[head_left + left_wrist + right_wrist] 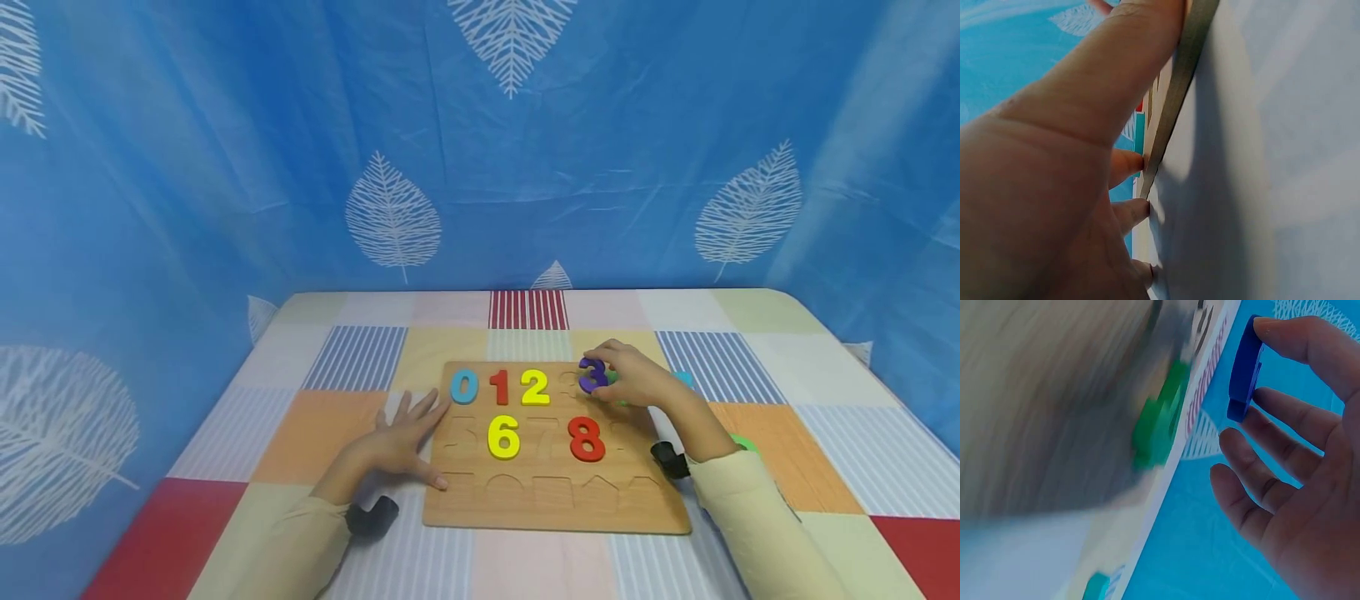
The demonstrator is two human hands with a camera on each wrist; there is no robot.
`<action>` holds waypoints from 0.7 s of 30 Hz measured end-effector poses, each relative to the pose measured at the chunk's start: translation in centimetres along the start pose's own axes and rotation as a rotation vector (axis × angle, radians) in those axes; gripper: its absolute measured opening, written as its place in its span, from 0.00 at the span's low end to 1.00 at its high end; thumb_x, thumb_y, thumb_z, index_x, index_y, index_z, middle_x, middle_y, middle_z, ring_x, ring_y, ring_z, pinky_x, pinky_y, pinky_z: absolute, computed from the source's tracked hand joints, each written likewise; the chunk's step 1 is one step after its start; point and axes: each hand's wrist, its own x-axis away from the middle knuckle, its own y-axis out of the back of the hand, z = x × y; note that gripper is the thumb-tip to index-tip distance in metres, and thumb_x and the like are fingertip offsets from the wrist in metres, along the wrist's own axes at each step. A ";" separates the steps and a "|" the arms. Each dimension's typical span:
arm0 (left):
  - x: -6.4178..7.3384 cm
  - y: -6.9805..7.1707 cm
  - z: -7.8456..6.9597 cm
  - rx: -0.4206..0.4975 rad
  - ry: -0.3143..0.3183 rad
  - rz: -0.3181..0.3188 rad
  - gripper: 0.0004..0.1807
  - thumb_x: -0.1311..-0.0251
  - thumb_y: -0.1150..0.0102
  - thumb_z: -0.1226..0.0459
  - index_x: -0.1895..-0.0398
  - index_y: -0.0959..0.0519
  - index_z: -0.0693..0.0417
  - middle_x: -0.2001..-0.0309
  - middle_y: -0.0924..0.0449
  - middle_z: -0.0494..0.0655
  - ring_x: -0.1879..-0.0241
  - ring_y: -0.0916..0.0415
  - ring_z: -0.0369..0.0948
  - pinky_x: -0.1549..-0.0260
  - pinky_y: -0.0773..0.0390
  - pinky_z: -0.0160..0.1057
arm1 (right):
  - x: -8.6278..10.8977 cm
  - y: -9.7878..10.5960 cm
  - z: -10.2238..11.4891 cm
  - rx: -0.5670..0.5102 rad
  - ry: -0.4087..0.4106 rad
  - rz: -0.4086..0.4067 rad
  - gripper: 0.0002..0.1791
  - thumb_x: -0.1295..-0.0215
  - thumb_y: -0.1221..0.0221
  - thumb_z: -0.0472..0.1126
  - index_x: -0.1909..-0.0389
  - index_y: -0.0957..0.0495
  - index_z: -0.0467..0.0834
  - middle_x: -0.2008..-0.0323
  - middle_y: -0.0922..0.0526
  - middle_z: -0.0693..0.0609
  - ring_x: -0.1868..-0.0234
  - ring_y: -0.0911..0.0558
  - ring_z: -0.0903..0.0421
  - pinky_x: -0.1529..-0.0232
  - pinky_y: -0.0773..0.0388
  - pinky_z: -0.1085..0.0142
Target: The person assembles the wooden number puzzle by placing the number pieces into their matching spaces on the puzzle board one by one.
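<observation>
My right hand point(637, 379) pinches a purple number 3 point(592, 376) between thumb and fingertips, over the upper right of a wooden number board point(517, 500). In the right wrist view the number 3 point(1245, 372) looks dark blue and is held up off the board. A green piece point(1163, 422) lies on the board just below it, mostly hidden by my hand in the head view. Spread fingers of my left hand point(397, 442) rest along the board's left edge, with the thumb on its lower left. Nearest them is a blue 0 point(464, 387).
Also on the board are a red 1 point(499, 387), yellow 2 point(535, 387), yellow 6 point(503, 437) and red 8 point(586, 439), among bare recesses. Right of it, a blue piece point(683, 378) and a green piece point(744, 442) lie partly behind my right arm on the patchwork cloth point(780, 442).
</observation>
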 end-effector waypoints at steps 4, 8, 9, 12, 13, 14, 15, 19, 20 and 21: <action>-0.1 -0.1 -0.3 0.002 0.016 0.000 0.63 0.69 0.28 0.44 0.28 0.54 0.47 0.27 0.64 0.54 0.31 0.77 0.62 0.44 0.72 0.72 | -0.8 -0.4 0.7 -0.010 0.017 0.012 0.30 0.47 0.38 0.37 0.43 0.32 0.30 0.48 0.28 0.35 0.46 0.30 0.37 0.46 0.31 0.45; -0.1 -0.1 -0.4 -0.006 0.023 -0.005 0.63 0.69 0.28 0.44 0.28 0.54 0.47 0.27 0.64 0.53 0.31 0.77 0.62 0.43 0.72 0.72 | -1.4 -0.7 1.2 0.002 0.022 0.019 0.30 0.47 0.38 0.38 0.43 0.32 0.31 0.47 0.28 0.36 0.45 0.31 0.38 0.45 0.31 0.46; -0.1 -0.1 -0.4 -0.006 0.023 -0.006 0.63 0.69 0.28 0.44 0.28 0.54 0.47 0.27 0.64 0.53 0.31 0.77 0.62 0.43 0.72 0.72 | -1.6 -0.8 1.2 0.005 0.015 0.023 0.30 0.47 0.38 0.39 0.43 0.32 0.31 0.47 0.28 0.36 0.45 0.31 0.38 0.45 0.31 0.46; -0.1 0.0 -0.4 -0.005 0.022 -0.003 0.63 0.69 0.28 0.44 0.28 0.54 0.47 0.27 0.64 0.53 0.31 0.77 0.62 0.43 0.72 0.72 | -1.8 -1.0 1.4 0.012 0.006 0.037 0.30 0.48 0.38 0.39 0.43 0.32 0.32 0.46 0.29 0.36 0.45 0.31 0.38 0.46 0.30 0.46; -0.1 0.1 -0.4 -0.004 0.022 -0.001 0.63 0.69 0.28 0.44 0.28 0.54 0.47 0.27 0.64 0.53 0.31 0.77 0.62 0.43 0.72 0.72 | -1.9 -1.0 1.4 0.014 0.002 0.043 0.30 0.48 0.38 0.39 0.43 0.32 0.32 0.46 0.29 0.36 0.46 0.30 0.38 0.46 0.30 0.47; -0.1 0.1 -0.4 -0.003 0.024 0.001 0.63 0.69 0.28 0.44 0.28 0.54 0.46 0.27 0.64 0.53 0.31 0.77 0.62 0.43 0.73 0.72 | -1.9 -1.1 1.5 0.018 0.000 0.048 0.30 0.48 0.38 0.39 0.44 0.31 0.32 0.46 0.28 0.36 0.46 0.30 0.39 0.47 0.29 0.47; -0.1 0.1 -0.4 -0.002 0.026 0.004 0.63 0.69 0.28 0.44 0.28 0.54 0.46 0.27 0.64 0.53 0.31 0.77 0.62 0.43 0.73 0.72 | -1.9 -1.2 1.6 0.023 -0.003 0.053 0.30 0.48 0.37 0.39 0.44 0.31 0.32 0.46 0.28 0.36 0.47 0.30 0.39 0.47 0.29 0.47; 0.0 0.1 -0.3 0.000 0.031 0.010 0.63 0.69 0.28 0.44 0.28 0.54 0.46 0.27 0.64 0.53 0.31 0.77 0.62 0.43 0.72 0.71 | -2.0 -1.6 1.9 0.059 -0.019 0.067 0.30 0.49 0.37 0.41 0.45 0.30 0.34 0.47 0.27 0.38 0.49 0.29 0.41 0.48 0.27 0.49; 0.0 0.1 -0.3 -0.002 0.033 0.011 0.63 0.69 0.28 0.44 0.28 0.54 0.46 0.27 0.64 0.53 0.31 0.77 0.62 0.43 0.72 0.71 | -2.0 -1.7 1.9 0.067 -0.028 0.071 0.29 0.49 0.36 0.41 0.45 0.29 0.35 0.48 0.26 0.38 0.49 0.29 0.42 0.48 0.27 0.49; 0.0 0.1 -0.3 -0.003 0.034 0.011 0.63 0.70 0.28 0.44 0.28 0.54 0.46 0.27 0.64 0.52 0.31 0.77 0.61 0.43 0.72 0.71 | -1.9 -1.8 2.0 0.077 -0.036 0.073 0.29 0.49 0.36 0.42 0.45 0.29 0.35 0.48 0.26 0.39 0.50 0.29 0.43 0.49 0.27 0.49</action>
